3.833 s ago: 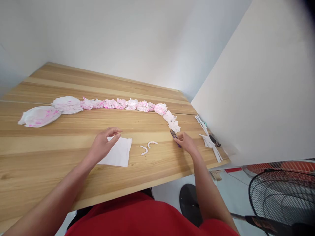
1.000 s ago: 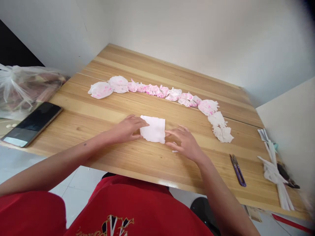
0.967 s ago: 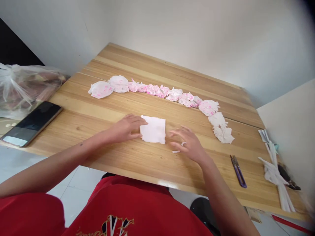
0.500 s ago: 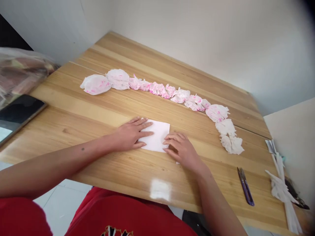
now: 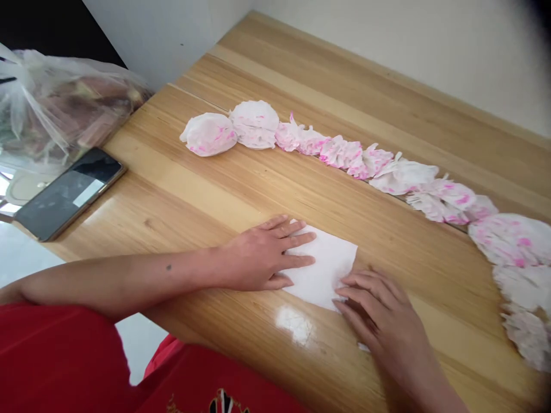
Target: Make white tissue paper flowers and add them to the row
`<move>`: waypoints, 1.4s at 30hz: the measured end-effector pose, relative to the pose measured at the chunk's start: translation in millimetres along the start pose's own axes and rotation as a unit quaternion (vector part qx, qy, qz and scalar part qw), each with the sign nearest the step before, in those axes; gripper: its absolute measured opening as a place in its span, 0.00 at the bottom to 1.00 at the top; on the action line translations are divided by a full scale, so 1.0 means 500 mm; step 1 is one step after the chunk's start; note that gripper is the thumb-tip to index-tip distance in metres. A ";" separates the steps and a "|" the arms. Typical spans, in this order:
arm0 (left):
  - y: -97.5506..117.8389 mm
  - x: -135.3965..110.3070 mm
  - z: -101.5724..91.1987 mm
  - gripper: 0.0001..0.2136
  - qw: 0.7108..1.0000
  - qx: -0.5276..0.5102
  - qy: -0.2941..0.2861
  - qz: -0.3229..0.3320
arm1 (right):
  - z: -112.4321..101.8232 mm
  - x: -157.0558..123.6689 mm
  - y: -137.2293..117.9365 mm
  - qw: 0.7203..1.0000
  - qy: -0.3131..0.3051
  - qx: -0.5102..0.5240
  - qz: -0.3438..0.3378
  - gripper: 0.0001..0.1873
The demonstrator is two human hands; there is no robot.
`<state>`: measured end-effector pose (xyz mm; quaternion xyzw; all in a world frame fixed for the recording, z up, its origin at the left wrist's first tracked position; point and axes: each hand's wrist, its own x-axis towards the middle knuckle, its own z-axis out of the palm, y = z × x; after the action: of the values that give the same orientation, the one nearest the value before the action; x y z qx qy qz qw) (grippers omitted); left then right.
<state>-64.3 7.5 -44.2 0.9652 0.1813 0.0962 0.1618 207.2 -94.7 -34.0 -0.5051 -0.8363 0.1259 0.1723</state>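
A folded white tissue square point(image 5: 325, 265) lies flat on the wooden table point(image 5: 181, 189) near its front edge. My left hand point(image 5: 262, 255) rests on the tissue's left part, fingers stretched out flat. My right hand point(image 5: 383, 318) touches the tissue's right near corner with its fingertips, fingers extended. A small white scrap point(image 5: 364, 346) peeks out under my right hand. Neither hand grips anything.
A row of white-and-pink tissue flowers point(image 5: 344, 158) curves across the table from the left middle to the right edge. A black phone point(image 5: 71, 192) lies at the table's left corner. A clear plastic bag point(image 5: 55, 109) with contents sits beyond it.
The view has swung down and left, closer to the table. Both hands have settled onto the tissue; my right hand moved to its near right corner. The scissors and strips are out of view.
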 end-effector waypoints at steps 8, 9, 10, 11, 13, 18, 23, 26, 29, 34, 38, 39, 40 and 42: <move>-0.007 0.001 0.004 0.23 1.000 -0.022 0.005 0.002 | -0.015 0.000 -0.002 0.999 0.004 -0.018 0.051 0.11; -0.008 0.001 0.006 0.23 1.000 -0.025 0.007 0.003 | -0.016 0.001 0.000 0.996 0.020 -0.030 0.079 0.13; -0.010 0.002 0.007 0.23 1.000 -0.028 0.010 0.006 | -0.016 0.003 0.002 0.992 0.034 -0.042 0.114 0.15; -0.011 0.002 0.008 0.22 0.999 -0.033 0.013 0.009 | -0.016 0.007 0.003 0.987 0.045 -0.053 0.147 0.17; -0.014 0.002 0.008 0.20 0.998 -0.048 0.027 0.017 | -0.013 0.022 0.002 0.975 0.062 -0.066 0.202 0.19; -0.025 0.008 -0.001 0.15 0.980 -0.149 0.131 -0.003 | -0.011 0.093 0.005 0.959 0.050 -0.103 0.258 0.19; -0.034 0.018 -0.003 0.16 0.959 -0.199 0.198 -0.039 | -0.020 0.144 0.012 0.978 -0.046 -0.039 0.198 0.09; -0.026 0.030 -0.005 0.18 0.963 -0.164 0.210 -0.037 | -0.020 0.147 -0.011 0.988 -0.052 -0.010 0.146 0.07; -0.006 0.047 -0.024 0.24 0.976 -0.130 0.175 -0.019 | -0.026 0.138 -0.051 0.987 -0.034 0.054 0.149 0.06; 0.026 0.070 -0.084 0.21 0.987 -0.124 0.069 -0.069 | -0.069 0.122 -0.097 0.985 0.055 0.091 0.135 0.07; 0.022 0.082 -0.125 0.10 0.980 -0.081 0.125 -0.133 | -0.117 0.119 -0.091 0.976 0.158 0.060 0.135 0.10; 0.019 0.085 -0.132 0.10 0.974 -0.061 0.167 -0.139 | -0.126 0.120 -0.087 0.973 0.182 0.048 0.130 0.09; 0.017 0.087 -0.135 0.10 0.967 -0.039 0.210 -0.138 | -0.131 0.120 -0.084 0.971 0.204 0.038 0.121 0.08; 0.015 0.088 -0.131 0.10 0.956 0.002 0.270 -0.115 | -0.127 0.117 -0.078 0.968 0.232 0.024 0.089 0.07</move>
<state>-37.6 36.0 24.8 0.8765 0.3282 0.3331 0.1146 176.9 -58.4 48.1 -0.5884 -0.7222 0.0399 0.3614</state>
